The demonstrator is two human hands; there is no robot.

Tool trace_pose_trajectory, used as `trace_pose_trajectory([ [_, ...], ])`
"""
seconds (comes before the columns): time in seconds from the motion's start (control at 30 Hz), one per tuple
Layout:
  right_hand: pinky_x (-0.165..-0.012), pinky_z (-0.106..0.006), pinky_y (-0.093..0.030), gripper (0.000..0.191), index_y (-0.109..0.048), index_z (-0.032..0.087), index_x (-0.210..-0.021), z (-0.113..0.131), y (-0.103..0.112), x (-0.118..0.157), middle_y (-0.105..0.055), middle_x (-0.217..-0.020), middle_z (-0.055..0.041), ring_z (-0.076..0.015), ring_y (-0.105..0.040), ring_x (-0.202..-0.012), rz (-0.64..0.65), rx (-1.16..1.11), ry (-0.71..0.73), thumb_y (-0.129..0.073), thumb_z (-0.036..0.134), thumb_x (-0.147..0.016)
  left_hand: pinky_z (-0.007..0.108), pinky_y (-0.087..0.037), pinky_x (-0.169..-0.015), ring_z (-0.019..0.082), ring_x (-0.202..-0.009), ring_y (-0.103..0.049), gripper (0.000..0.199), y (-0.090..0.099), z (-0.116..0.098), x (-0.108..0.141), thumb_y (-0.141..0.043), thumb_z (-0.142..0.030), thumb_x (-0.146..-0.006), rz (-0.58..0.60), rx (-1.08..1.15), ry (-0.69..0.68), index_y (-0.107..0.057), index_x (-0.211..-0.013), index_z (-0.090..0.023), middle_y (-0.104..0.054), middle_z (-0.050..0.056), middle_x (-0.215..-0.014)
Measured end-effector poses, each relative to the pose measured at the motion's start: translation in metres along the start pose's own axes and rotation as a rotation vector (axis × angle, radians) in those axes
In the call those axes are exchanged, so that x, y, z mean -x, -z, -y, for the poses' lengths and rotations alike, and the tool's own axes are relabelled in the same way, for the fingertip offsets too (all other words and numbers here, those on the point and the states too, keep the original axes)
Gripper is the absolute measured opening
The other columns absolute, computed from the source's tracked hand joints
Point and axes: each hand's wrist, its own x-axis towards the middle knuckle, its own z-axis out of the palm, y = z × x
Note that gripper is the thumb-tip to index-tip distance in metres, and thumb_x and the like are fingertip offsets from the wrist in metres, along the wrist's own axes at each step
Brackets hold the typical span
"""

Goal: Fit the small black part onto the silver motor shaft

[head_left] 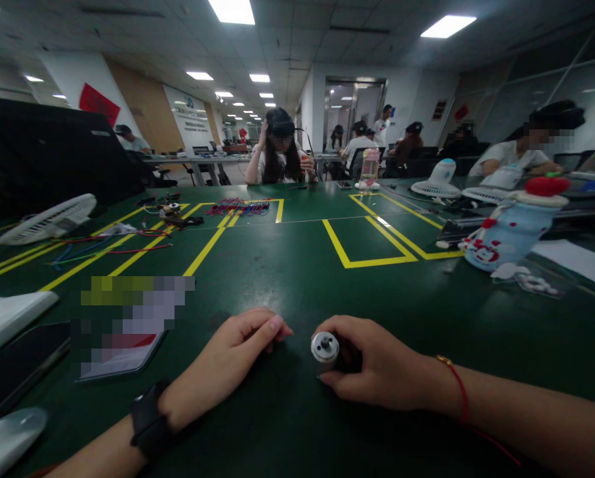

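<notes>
A small silver cylindrical motor (325,352) stands upright on the green table, its short shaft and round end plate facing up. My right hand (372,358) is closed around it from the right, thumb near its base and fingers behind it. To the left of the motor, my left hand (255,335) rests on the table with its fingers curled in and the thumb lying along them. It is closed, apart from the motor, and nothing shows in it. A black watch (151,418) is on the left wrist, and a red cord (459,385) circles the right one.
Left are a blurred-out card (128,358), a dark phone-like slab (23,365), a mouse (11,441) and loose wires (138,249). A wire bundle (238,207) lies farther off. A blue bottle (509,232) stands right. Across the table sits a person (280,149). Yellow tape (377,263) marks the tabletop.
</notes>
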Motion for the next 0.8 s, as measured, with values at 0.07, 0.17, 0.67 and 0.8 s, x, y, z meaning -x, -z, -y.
trace_pose_trajectory([
  [0.07,-0.056,-0.022,-0.039,0.033,-0.056,0.020,-0.104,0.000,0.000,0.000,-0.060,-0.084,0.0008,-0.0119,-0.052,-0.065,0.004,0.002,0.007,-0.067,0.022,-0.072,0.024,-0.043,-0.065,0.015,-0.071,-0.055,0.032,0.000,-0.001,0.000,-0.042,-0.037,-0.096,-0.003,-0.012,-0.012,-0.066,-0.086,-0.019,-0.059,-0.001,-0.076],
  [0.17,-0.055,-0.022,-0.039,0.033,-0.056,0.020,-0.105,0.001,0.000,0.000,-0.060,-0.084,0.0006,-0.0117,-0.051,-0.064,0.009,0.001,0.004,-0.067,0.022,-0.073,0.025,-0.044,-0.069,0.016,-0.076,-0.056,0.027,-0.002,-0.001,-0.001,-0.045,-0.033,-0.095,0.001,-0.028,-0.048,-0.065,-0.086,-0.018,-0.061,0.000,-0.081],
  [0.67,-0.055,-0.022,-0.036,0.025,-0.057,0.019,-0.097,-0.001,-0.003,-0.005,-0.059,-0.079,0.0009,-0.0110,-0.048,-0.061,-0.037,0.079,0.077,-0.066,0.026,-0.075,0.032,-0.047,-0.084,0.018,-0.093,-0.055,0.021,-0.021,-0.024,0.003,-0.051,-0.026,-0.093,-0.086,-0.061,-0.266,-0.063,-0.110,-0.030,-0.056,0.003,-0.107],
  [0.8,-0.054,-0.022,-0.035,0.021,-0.056,0.019,-0.092,0.000,-0.003,-0.006,-0.058,-0.077,0.0016,-0.0106,-0.048,-0.060,-0.046,0.100,0.086,-0.066,0.027,-0.075,0.031,-0.046,-0.082,0.018,-0.093,-0.054,0.013,-0.020,-0.032,0.000,-0.057,-0.023,-0.090,-0.133,-0.039,-0.281,-0.069,-0.092,-0.026,-0.055,0.002,-0.100],
])
